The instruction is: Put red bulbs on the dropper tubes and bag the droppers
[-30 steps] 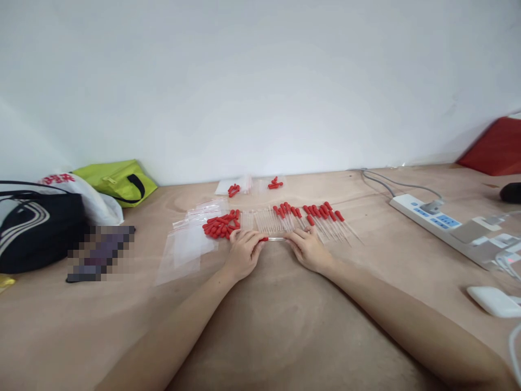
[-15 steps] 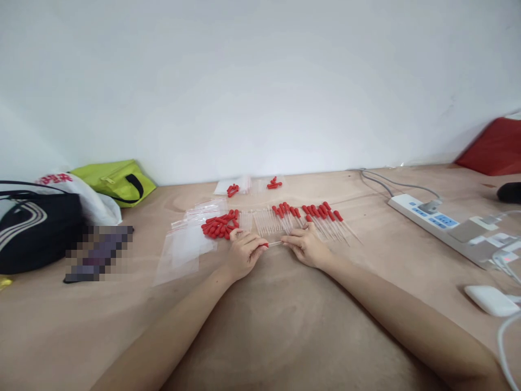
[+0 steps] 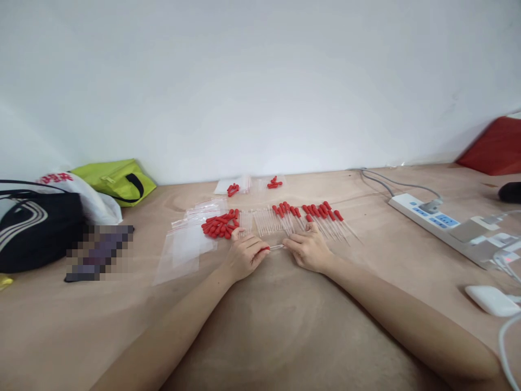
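Clear tube [image 3: 277, 247]: level, stretched between the two hands, just over or on the near part of the table [image 3: 285, 331]; contact with the wood, cannot tell.
Red bulb [image 3: 266, 248]: at the tube's left end, mostly hidden by fingers; depth of fit, cannot tell.
Left hand [image 3: 246, 252]: narrow, pinched on the red bulb, palm down.
Right hand [image 3: 307, 248]: narrow, thumb and fingers closed on the tube's other end.
Loose red bulbs [image 3: 220, 225]: heaped just beyond the left hand, to its left.
Bare tubes [image 3: 266, 221]: lined up side by side beyond the hands, in the middle.
Red-topped droppers [image 3: 323, 212]: in two clusters right of the bare tubes, bulbs toward the wall [image 3: 260, 92], tips toward the near side; right cluster just beyond the right hand.
Zip bags [image 3: 185, 247]: flat, overlapping, left of the heap.
Far bags [image 3: 254, 187]: near the wall, with a few red bulbs at each of two spots.
Power strip [image 3: 423, 212]: well to the right, plugs inserted.
White case [image 3: 491, 300]: nearer, also right.
Left edge: green bag [image 3: 118, 182], white bag [image 3: 101, 203] and black bag [image 3: 40, 233], bunched together.
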Available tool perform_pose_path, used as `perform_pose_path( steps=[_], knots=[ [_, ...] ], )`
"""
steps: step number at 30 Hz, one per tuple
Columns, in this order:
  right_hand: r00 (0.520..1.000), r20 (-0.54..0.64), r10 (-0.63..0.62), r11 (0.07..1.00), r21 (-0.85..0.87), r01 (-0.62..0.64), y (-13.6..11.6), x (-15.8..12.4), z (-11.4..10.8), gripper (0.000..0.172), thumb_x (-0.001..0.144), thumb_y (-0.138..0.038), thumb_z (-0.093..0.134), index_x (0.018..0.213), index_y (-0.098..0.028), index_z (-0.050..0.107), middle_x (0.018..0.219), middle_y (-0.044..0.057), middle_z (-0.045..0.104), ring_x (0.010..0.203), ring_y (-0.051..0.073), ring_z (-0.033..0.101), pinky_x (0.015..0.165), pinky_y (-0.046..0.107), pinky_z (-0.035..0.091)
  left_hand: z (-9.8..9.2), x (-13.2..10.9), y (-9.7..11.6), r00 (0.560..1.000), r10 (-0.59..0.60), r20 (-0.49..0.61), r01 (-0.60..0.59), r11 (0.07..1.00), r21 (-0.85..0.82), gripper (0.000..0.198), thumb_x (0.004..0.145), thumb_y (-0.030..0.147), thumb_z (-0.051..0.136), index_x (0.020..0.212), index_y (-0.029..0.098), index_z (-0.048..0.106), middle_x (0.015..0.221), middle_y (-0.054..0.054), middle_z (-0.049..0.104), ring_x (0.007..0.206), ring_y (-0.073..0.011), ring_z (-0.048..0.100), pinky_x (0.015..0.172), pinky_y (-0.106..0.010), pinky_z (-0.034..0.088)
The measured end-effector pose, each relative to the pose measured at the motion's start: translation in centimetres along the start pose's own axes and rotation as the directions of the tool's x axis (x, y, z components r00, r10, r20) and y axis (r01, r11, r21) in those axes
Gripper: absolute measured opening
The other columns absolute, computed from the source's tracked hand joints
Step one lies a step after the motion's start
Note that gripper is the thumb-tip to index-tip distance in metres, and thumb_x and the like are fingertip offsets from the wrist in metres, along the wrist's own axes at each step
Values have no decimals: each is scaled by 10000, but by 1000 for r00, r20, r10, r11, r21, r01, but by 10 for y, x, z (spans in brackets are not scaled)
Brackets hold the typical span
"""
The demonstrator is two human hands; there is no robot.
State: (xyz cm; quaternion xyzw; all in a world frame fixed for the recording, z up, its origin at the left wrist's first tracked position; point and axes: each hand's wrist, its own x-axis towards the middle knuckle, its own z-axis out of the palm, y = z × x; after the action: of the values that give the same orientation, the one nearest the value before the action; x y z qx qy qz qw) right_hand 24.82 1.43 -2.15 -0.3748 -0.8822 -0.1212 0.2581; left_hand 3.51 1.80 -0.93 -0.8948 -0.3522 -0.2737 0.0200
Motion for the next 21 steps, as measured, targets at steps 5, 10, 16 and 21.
perform_pose_path(
  steps=[5, 10, 16, 21],
  knots=[
    [998, -32, -48, 998, 39, 50, -3, -2, 1, 259, 839, -177, 376, 769, -176, 625, 590, -1, 553, 585, 109, 447, 724, 325, 188, 0, 0, 3, 1000, 20, -1, -20, 1000, 12, 188, 849, 273, 443, 754, 213, 594, 741, 17, 675, 726, -136, 589, 946, -407, 196],
    [998, -45, -52, 997, 61, 55, -6, -1, 2, 273, 840, -178, 366, 742, -166, 620, 582, 1, 550, 564, 104, 437, 730, 322, 194, 2, -1, 4, 999, 47, -10, -47, 999, 14, 177, 840, 269, 451, 754, 209, 593, 742, 14, 676, 725, -136, 591, 951, -407, 202],
    [997, -60, -49, 993, 106, 56, -8, -1, 4, 266, 840, -174, 368, 749, -157, 617, 600, -1, 569, 546, 97, 429, 733, 325, 196, 3, -2, 6, 998, 52, -33, -52, 999, 6, 170, 840, 268, 457, 761, 210, 597, 735, 13, 675, 746, -139, 592, 948, -394, 215],
    [999, -10, -40, 996, 84, 40, -8, 2, 4, 255, 842, -193, 379, 763, -167, 620, 607, 7, 568, 579, 114, 423, 731, 329, 195, 3, 2, 6, 998, 56, -22, -55, 998, 22, 184, 846, 278, 454, 760, 212, 602, 741, 17, 678, 732, -134, 593, 956, -399, 198]
  ],
)
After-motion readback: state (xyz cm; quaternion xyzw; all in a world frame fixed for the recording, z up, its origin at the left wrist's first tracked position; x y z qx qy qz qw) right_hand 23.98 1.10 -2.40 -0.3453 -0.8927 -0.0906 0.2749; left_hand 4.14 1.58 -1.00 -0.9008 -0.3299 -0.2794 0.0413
